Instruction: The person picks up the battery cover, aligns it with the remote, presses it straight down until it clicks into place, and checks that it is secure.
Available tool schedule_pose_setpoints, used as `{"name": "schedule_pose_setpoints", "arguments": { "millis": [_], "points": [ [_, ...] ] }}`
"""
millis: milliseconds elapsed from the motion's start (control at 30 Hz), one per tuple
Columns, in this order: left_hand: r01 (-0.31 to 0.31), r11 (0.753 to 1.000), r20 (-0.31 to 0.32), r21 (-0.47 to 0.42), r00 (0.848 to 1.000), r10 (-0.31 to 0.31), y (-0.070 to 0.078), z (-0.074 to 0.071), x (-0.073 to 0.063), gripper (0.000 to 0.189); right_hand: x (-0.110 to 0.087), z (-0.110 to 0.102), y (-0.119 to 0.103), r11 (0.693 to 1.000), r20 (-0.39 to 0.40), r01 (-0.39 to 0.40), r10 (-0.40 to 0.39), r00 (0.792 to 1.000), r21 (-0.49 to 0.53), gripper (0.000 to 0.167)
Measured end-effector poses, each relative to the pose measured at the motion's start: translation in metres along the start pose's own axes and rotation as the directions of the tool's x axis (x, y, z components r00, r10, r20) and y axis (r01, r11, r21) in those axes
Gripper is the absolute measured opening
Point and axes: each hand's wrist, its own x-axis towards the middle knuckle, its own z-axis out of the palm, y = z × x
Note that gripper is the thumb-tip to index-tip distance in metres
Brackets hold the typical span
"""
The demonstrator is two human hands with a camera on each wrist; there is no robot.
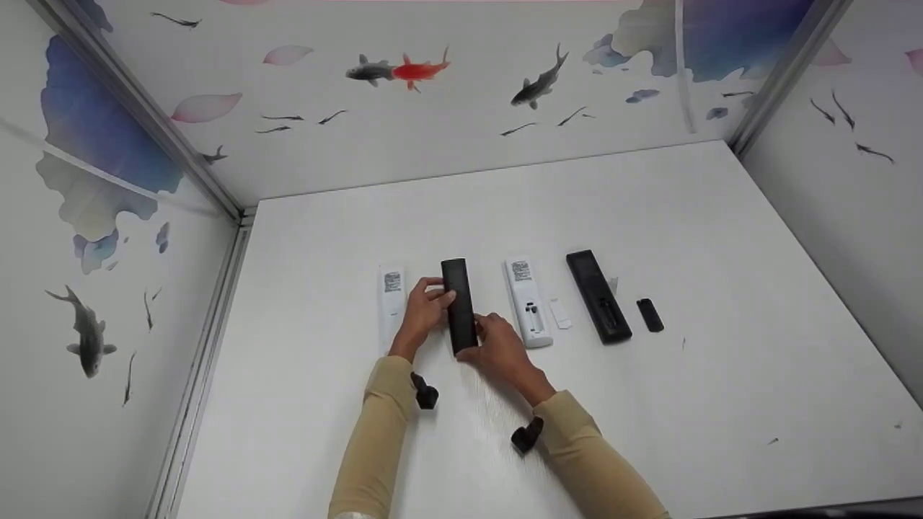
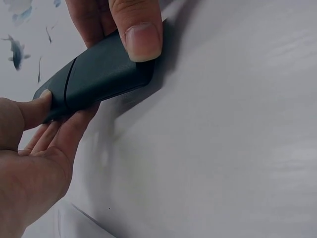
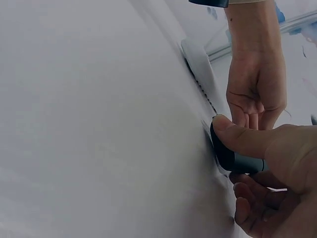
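A black remote control (image 1: 457, 277) lies back side up between both hands, low over the white table. From its left side my left hand (image 1: 425, 310) grips it, thumb on top and fingers underneath in the left wrist view. My right hand (image 1: 505, 349) holds the near end, with its thumb (image 2: 143, 42) pressed over the end corner. A seam crosses the back of the remote (image 2: 104, 74) in that view. Left of the hands lies a white remote (image 1: 392, 285), partly hidden by the left hand.
To the right lies another white remote (image 1: 520, 288), its battery compartment uncovered, with a small white cover (image 1: 560, 314) beside it. Farther right are a second black remote (image 1: 593, 285) with an exposed compartment and a black cover (image 1: 650, 315). Printed walls border the table (image 1: 721, 360).
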Motion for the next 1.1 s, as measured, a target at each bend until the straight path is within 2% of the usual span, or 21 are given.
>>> {"name": "schedule_pose_setpoints", "arguments": {
  "millis": [467, 833, 1100],
  "points": [
    [0.008, 1.0, 0.019, 0.031, 1.0, -0.009, 0.001, -0.0009, 0.0004, 0.04, -0.0042, 0.0029, 0.0027, 0.995, -0.05, 0.061, -0.066, 0.997, -0.082, 0.065],
    [-0.001, 0.999, 0.014, 0.047, 1.0, 0.0, 0.0032, -0.0013, -0.0012, 0.042, -0.0067, 0.0068, -0.0023, 0.989, -0.066, 0.056, -0.065, 0.996, -0.138, 0.066],
    [0.007, 1.0, 0.006, 0.016, 1.0, -0.007, 0.004, -0.0016, -0.0024, 0.042, -0.0098, 0.0071, -0.0054, 0.984, -0.074, 0.062, -0.076, 0.994, -0.165, 0.068]
  ]
}}
